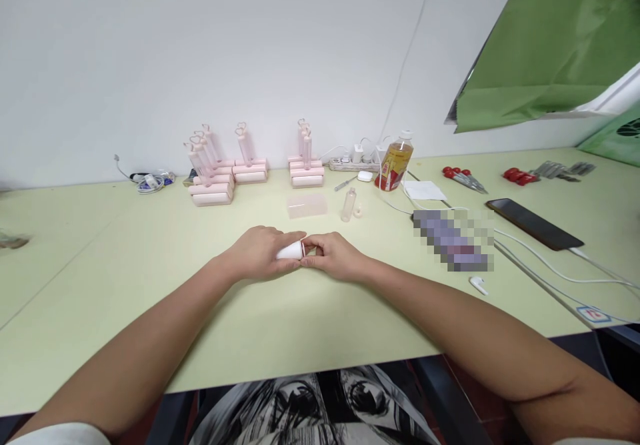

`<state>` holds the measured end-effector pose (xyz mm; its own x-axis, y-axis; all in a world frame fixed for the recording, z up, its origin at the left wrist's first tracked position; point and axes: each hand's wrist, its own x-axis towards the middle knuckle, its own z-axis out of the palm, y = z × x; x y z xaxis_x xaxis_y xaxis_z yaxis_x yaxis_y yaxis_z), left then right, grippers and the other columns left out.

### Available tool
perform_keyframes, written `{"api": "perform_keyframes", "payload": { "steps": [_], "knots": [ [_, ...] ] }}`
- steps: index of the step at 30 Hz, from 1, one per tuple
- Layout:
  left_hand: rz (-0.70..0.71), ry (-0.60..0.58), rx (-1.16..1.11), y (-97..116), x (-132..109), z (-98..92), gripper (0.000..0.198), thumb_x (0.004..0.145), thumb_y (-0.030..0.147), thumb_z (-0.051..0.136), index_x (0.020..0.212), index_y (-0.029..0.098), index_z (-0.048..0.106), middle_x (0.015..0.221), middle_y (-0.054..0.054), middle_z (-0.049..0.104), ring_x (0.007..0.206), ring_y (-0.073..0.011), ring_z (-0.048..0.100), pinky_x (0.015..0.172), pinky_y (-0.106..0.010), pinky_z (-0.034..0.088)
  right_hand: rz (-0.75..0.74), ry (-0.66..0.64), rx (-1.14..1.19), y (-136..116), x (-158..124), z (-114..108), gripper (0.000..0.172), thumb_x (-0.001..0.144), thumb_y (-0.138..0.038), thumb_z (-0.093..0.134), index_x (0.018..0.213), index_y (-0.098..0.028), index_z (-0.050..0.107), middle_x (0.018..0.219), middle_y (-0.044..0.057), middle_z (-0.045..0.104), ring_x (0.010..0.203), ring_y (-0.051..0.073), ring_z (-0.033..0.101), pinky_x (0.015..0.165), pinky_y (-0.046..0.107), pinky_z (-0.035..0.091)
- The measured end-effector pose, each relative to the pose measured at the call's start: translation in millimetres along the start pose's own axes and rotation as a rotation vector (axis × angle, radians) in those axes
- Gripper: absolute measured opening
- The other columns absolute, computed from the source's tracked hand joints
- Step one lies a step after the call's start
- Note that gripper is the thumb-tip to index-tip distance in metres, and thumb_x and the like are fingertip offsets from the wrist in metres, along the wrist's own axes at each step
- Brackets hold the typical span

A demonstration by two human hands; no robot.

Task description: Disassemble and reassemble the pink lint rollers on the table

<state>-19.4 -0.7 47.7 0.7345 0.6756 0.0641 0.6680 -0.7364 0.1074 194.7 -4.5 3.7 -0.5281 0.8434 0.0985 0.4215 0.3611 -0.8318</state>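
Just in front of me, low over the table, my left hand [264, 253] is closed around a small white cylinder [290, 251] lying sideways. At the cylinder's right end is a thin pink rim [303, 249], which the fingertips of my right hand [336, 256] pinch. Part of the cylinder is hidden by my fingers. Beyond my hands, a clear pinkish bottle [348, 206] stands upright, with a small pale ring-shaped piece [358, 211] beside it. A translucent pink rectangular piece [307, 206] lies to the left of the bottle.
Pink boxes [211, 194] bearing upright clear tubes with heart-shaped tops line the wall. Rightward are a power strip [353, 164], a drink bottle [395, 162], a screwdriver [345, 183], red-handled tools [463, 177], a black phone [534, 223], cables and an earbud [479, 285].
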Motion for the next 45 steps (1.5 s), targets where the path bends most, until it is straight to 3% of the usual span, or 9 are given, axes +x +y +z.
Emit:
{"api": "perform_keyframes", "payload": {
  "steps": [4,9,15,20,24,27,30,34,45],
  "knots": [
    [-0.047,0.058,-0.019,-2.9,-2.8,2.0,0.078,0.083,0.061,0.051,0.148,0.024,0.029,0.099,-0.007,0.069,0.084,-0.0251,0.064,0.065,-0.030,0.040,0.004,0.019,0.005,3.0,0.0,-1.3,0.029,0.077,-0.028,0.068,0.103,-0.016,0.070,0.074,0.000,0.063,0.060,0.010,0.046,0.058,0.023,0.034],
    [-0.097,0.139,-0.235,-9.4,-5.3,6.8,0.070,0.081,0.054,0.057,0.142,0.025,0.037,0.110,-0.005,0.066,0.088,-0.0215,0.064,0.073,-0.029,0.045,0.004,0.083,0.140,11.9,1.3,1.6,0.059,0.074,-0.031,0.072,0.129,-0.017,0.054,0.096,0.004,0.067,0.059,0.009,0.048,0.055,0.023,0.039],
    [-0.151,0.425,-0.639,3.1,1.6,21.5,0.058,0.082,0.048,0.060,0.130,0.022,0.040,0.095,-0.003,0.062,0.074,-0.0145,0.059,0.064,-0.026,0.046,0.075,-0.036,0.508,2.7,1.5,5.3,0.039,0.075,-0.050,0.069,0.089,-0.014,0.063,0.065,0.000,0.059,0.053,0.012,0.053,0.043,0.022,0.042],
    [-0.118,0.463,-0.778,28.5,3.5,28.9,0.062,0.081,0.045,0.064,0.130,0.023,0.034,0.091,-0.002,0.060,0.078,-0.0154,0.060,0.068,-0.027,0.047,-0.013,-0.050,0.540,-4.5,-5.4,5.7,0.043,0.075,-0.054,0.070,0.080,-0.012,0.064,0.067,0.004,0.064,0.053,0.012,0.057,0.050,0.026,0.050],
    [-0.121,0.494,-0.625,8.1,2.6,16.0,0.084,0.070,0.050,0.072,0.138,0.024,0.029,0.105,-0.007,0.061,0.088,-0.0204,0.061,0.075,-0.033,0.049,-0.076,0.043,0.472,-9.0,-10.9,-3.0,0.040,0.070,-0.050,0.076,0.075,-0.012,0.065,0.061,0.003,0.063,0.054,0.012,0.057,0.049,0.024,0.048],
    [-0.469,0.893,-0.227,-37.9,-1.9,-4.5,0.069,0.075,0.047,0.067,0.133,0.021,0.041,0.116,-0.013,0.057,0.107,-0.0296,0.055,0.092,-0.045,0.043,-0.064,0.212,0.478,-12.8,-10.2,-15.5,0.041,0.067,-0.052,0.077,0.070,-0.014,0.062,0.057,0.001,0.061,0.048,0.012,0.056,0.046,0.025,0.048],
    [-0.615,1.044,0.088,-75.9,-9.0,-17.6,0.080,0.072,0.042,0.070,0.139,0.016,0.035,0.136,-0.020,0.042,0.129,-0.0364,0.037,0.106,-0.052,0.029,-0.059,0.269,0.472,-14.3,-7.1,-26.0,0.042,0.067,-0.053,0.076,0.070,-0.014,0.062,0.055,0.001,0.060,0.046,0.012,0.056,0.044,0.026,0.049],
    [-0.619,1.008,0.173,-83.7,-10.3,-11.8,0.091,0.068,0.047,0.072,0.143,0.018,0.030,0.141,-0.019,0.038,0.131,-0.0381,0.032,0.107,-0.053,0.025,-0.024,0.274,0.456,-11.4,-4.3,-30.4,0.043,0.066,-0.053,0.077,0.072,-0.014,0.061,0.053,0.000,0.058,0.045,0.012,0.054,0.042,0.025,0.049],
    [-0.670,0.937,0.179,-85.2,-7.7,1.5,0.087,0.071,0.049,0.067,0.143,0.016,0.031,0.139,-0.020,0.040,0.128,-0.0379,0.035,0.104,-0.052,0.026,0.022,0.319,0.429,5.2,0.9,-37.1,0.045,0.065,-0.055,0.077,0.073,-0.014,0.060,0.051,-0.001,0.056,0.043,0.011,0.051,0.040,0.025,0.046]
  ]
}}
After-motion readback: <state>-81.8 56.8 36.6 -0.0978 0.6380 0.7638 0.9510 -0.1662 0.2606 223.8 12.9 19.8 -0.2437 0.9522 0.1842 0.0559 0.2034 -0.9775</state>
